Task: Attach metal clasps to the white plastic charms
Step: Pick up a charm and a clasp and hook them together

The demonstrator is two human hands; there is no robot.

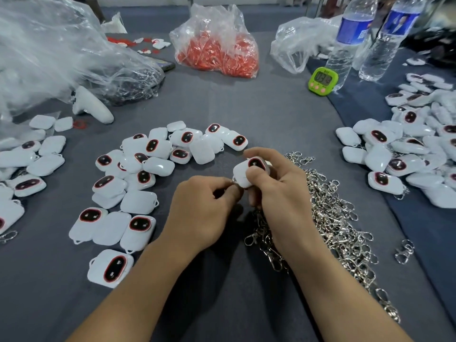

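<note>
Grey cloth-covered table [283, 114] under soft, even light

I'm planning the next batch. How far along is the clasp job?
Done: the pile on the right, where some charms show clasps. In hand: right hand holds one charm while left hand works at its loop. Left: dozens of loose charms and a big clasp heap.
</note>
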